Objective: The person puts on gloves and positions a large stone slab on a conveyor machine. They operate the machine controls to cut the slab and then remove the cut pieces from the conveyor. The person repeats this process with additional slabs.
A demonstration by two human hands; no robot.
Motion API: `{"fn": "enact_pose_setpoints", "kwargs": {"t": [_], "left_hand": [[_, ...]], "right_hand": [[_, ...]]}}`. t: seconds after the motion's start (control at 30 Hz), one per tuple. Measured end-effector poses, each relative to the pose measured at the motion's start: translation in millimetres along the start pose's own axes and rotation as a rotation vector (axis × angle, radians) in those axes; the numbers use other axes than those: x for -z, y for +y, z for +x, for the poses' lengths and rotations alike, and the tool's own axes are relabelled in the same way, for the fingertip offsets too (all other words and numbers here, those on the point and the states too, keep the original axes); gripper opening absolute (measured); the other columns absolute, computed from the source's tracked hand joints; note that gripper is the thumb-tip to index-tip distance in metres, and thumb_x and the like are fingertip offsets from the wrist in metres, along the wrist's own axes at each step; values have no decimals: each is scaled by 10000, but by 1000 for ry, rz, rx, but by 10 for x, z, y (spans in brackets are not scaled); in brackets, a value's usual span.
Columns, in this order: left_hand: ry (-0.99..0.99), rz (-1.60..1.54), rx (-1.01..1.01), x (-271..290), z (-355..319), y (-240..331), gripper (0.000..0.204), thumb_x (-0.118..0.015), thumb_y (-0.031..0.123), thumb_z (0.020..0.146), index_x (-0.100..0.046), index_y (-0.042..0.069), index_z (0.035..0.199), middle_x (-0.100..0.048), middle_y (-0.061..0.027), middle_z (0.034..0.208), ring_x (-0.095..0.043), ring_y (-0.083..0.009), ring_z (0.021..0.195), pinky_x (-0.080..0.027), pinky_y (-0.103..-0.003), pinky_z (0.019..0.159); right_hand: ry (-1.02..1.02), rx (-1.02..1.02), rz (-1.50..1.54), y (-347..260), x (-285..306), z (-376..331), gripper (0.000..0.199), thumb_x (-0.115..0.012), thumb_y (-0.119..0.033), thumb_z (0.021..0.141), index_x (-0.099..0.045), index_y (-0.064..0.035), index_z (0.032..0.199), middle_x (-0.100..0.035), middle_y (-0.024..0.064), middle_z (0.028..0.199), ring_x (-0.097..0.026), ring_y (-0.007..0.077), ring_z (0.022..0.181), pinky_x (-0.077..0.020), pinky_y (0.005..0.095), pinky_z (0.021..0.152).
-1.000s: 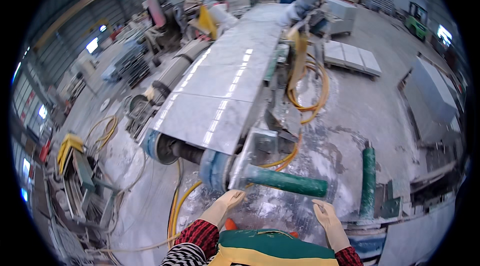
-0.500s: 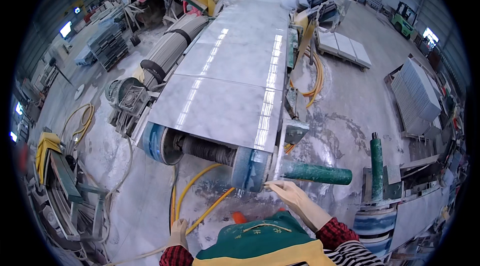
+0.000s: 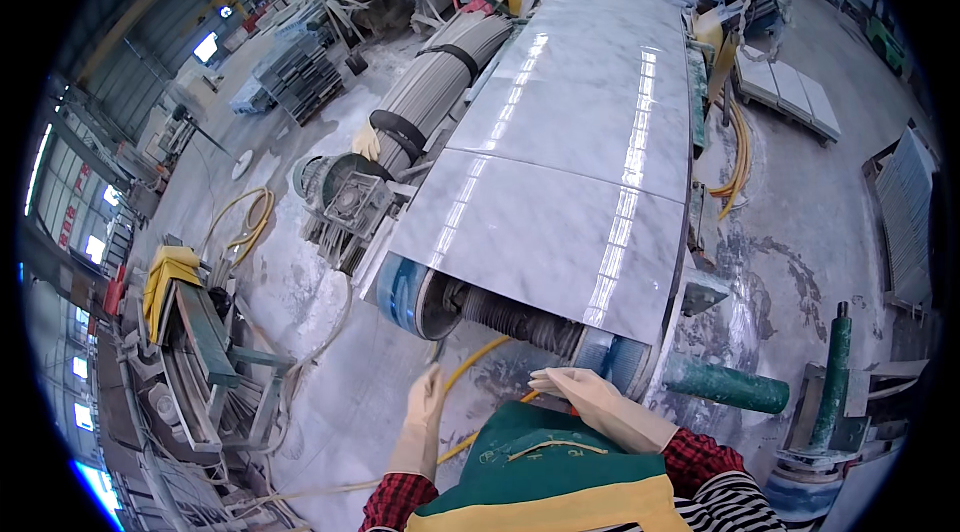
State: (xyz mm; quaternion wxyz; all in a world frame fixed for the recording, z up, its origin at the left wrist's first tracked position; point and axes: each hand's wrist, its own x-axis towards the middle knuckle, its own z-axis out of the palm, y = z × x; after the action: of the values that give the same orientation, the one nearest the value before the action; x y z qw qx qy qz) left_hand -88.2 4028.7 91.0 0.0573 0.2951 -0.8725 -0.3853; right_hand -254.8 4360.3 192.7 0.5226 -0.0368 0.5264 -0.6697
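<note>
Marble slab (image 3: 560,222) lies glossy on the conveyor; both gloved hands (image 3: 575,394) hover open, empty.

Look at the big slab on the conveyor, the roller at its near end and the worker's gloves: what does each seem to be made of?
Slab: probably polished marble or similar stone; pale grey veining and mirror-like streaks of light.
Roller: likely metal, with blue-painted ends and a dark ribbed middle; the covering is unclear.
Gloves on left hand and right hand: seemingly rubber or coated fabric; cream, matte, smooth.
</note>
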Motion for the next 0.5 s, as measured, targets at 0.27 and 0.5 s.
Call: {"fn": "enact_pose_setpoints", "kwargs": {"t": [0.27, 0.5], "left_hand": [[202, -50, -480, 420, 1462, 860, 364, -640, 117, 975, -630, 6, 1322, -657, -247, 1278, -620, -406, 1210, -473, -445, 1052], [-84, 294, -898, 440, 2646, 1330, 564, -695, 244, 903, -539, 24, 1399, -568, -227, 1396, -474, -482, 1312, -365, -521, 1127]], "right_hand": [[72, -25, 166, 126, -138, 599, 499, -422, -381, 1107, -595, 10, 1364, -631, 170, 1363, -596, 262, 1275, -462, 369, 1114], [430, 143, 430, -133, -518, 841, 586, -453, -392, 1096, -409, 23, 1508, -500, 218, 1499, -501, 293, 1386, -391, 368, 1187]]}}
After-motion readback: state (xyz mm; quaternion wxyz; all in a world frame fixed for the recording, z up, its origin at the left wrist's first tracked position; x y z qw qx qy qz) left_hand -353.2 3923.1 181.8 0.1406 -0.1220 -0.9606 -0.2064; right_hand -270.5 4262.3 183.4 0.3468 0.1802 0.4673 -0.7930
